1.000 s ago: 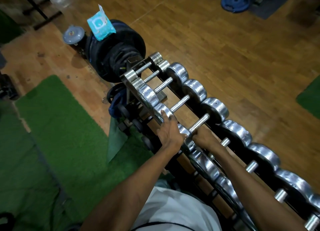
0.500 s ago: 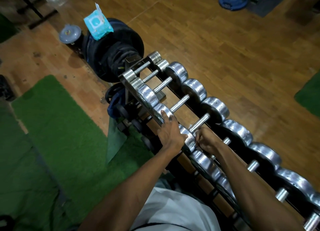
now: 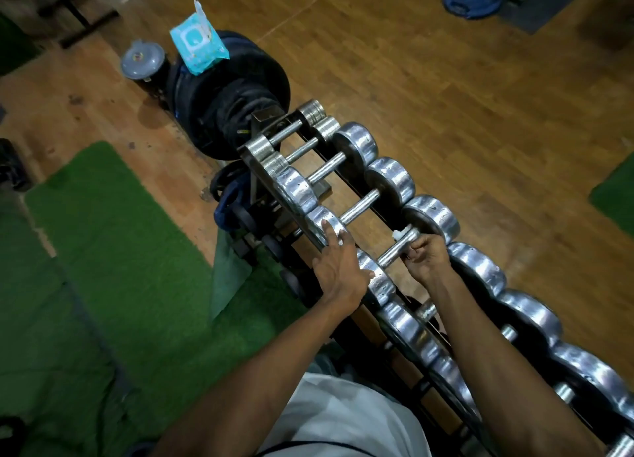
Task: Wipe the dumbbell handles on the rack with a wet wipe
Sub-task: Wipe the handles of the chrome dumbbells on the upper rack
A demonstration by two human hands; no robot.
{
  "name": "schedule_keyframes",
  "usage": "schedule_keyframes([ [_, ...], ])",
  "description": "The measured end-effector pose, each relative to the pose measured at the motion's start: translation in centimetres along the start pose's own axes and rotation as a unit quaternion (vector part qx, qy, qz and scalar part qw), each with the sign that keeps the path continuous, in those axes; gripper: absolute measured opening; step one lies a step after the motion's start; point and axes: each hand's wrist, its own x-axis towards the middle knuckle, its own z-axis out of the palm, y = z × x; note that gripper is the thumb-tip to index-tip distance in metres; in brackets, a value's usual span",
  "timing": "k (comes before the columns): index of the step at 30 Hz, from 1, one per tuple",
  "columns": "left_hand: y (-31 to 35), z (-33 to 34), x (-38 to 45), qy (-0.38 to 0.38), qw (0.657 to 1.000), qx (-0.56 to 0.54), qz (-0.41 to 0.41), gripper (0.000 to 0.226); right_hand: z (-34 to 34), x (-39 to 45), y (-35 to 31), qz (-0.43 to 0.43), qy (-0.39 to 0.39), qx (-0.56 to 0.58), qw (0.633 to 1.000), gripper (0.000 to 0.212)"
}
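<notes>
The left hand (image 3: 338, 268) is resting with fingers spread flat across the near chrome dumbbell heads on the rack (image 3: 255, 158). Just beyond it, the right hand (image 3: 425, 254) is curling around a dumbbell handle (image 3: 394, 252), with the white wet wipe (image 3: 399, 233) protruding at the handle's far end, touching the fingertips. Farther off, a blue wipe packet (image 3: 197, 41) is lying on black weight plates (image 3: 233, 96).

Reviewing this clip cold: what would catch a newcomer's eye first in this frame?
Most likely the row of chrome dumbbells on the rack, running diagonally from centre to lower right. At mid-frame the right hand grips one handle with a white wet wipe showing past its fingers, while the left hand rests on the near dumbbell heads. A blue wet wipe pack sits on black weight plates at upper left.
</notes>
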Motion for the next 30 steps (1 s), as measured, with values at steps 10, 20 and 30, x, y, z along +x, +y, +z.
schedule_keyframes([
  [10,0.2,-0.3,-0.1,-0.004,1.0,-0.004,-0.003,0.095,3.2,-3.9,3.8,-0.184,0.112,-0.052,0.975,0.054],
  [20,0.2,-0.1,0.0,-0.01,1.0,-0.011,-0.001,0.092,-0.3,-3.7,6.5,-0.334,0.017,-0.54,0.773,0.077],
  [30,0.4,-0.2,0.2,-0.009,1.0,-0.002,-0.012,0.097,-1.0,-2.8,4.3,-0.388,0.01,-0.726,0.568,0.093],
])
